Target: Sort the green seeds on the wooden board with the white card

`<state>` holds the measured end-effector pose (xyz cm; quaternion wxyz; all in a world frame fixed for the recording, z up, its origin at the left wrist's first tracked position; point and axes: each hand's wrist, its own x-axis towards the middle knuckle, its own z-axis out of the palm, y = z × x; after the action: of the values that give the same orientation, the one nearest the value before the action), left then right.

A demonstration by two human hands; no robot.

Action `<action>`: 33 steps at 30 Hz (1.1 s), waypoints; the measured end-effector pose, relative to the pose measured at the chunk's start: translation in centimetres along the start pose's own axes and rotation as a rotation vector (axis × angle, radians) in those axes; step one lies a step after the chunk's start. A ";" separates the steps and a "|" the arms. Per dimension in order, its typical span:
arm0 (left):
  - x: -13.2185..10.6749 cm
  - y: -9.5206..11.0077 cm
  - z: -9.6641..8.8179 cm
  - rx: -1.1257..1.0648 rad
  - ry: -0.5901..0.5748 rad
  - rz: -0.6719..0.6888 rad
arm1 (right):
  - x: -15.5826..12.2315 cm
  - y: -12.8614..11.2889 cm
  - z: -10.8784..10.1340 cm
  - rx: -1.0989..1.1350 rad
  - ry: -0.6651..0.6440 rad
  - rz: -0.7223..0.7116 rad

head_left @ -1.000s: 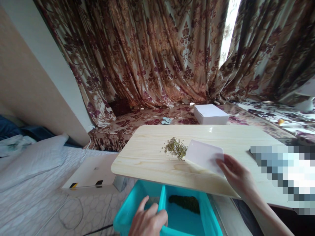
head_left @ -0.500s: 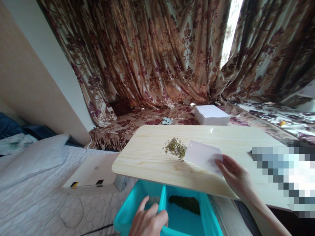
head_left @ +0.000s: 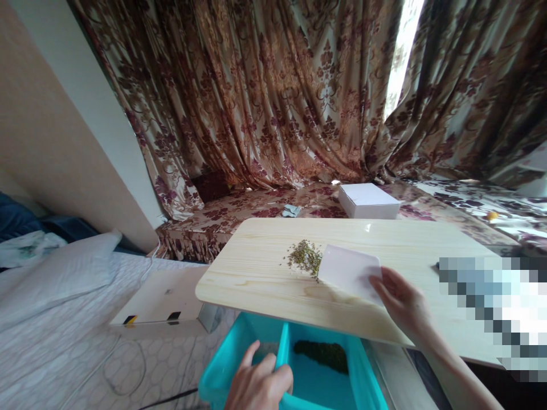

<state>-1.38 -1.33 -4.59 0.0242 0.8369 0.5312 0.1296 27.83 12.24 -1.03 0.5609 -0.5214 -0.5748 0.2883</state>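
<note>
My right hand (head_left: 399, 293) pinches the right end of a thin white plastic sheet (head_left: 349, 272), which is tilted over the wooden tabletop (head_left: 252, 256). Its left edge meets a loose pile of small green and brownish beans or grains (head_left: 305, 257). Below the table's front edge is a turquoise two-compartment bin (head_left: 333, 393). My left hand (head_left: 261, 380) grips its middle divider, index finger stretched over the left compartment. Dark green beans or grains (head_left: 322, 354) lie in the right compartment. Pale material (head_left: 268, 347) shows in the left one, partly hidden by my fingers.
A white box (head_left: 369, 200) and a small pale blue item (head_left: 291, 210) sit on the patterned ledge behind the table. On the bed at left lie a flat white carton (head_left: 164, 296), a cable and a pillow (head_left: 60, 270). A pixelated patch covers the table's right end.
My right hand and the white sheet have shifted slightly left, against the pile. My left hand stays on the divider.
</note>
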 end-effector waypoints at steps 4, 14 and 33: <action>0.0 -0.1 0.0 -0.007 0.006 0.000 | -0.3 -0.5 0.1 0.009 -0.035 -0.013; 0.0 0.0 0.1 -0.027 0.037 0.002 | -0.6 -0.7 -0.8 -0.003 0.001 -0.017; -0.1 -0.1 0.2 -0.009 0.006 -0.024 | -1.2 -0.5 -0.1 0.038 0.017 -0.014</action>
<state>-1.47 -1.32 -4.80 0.0279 0.8298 0.5408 0.1344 27.61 10.95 -0.98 0.5777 -0.5089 -0.5681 0.2907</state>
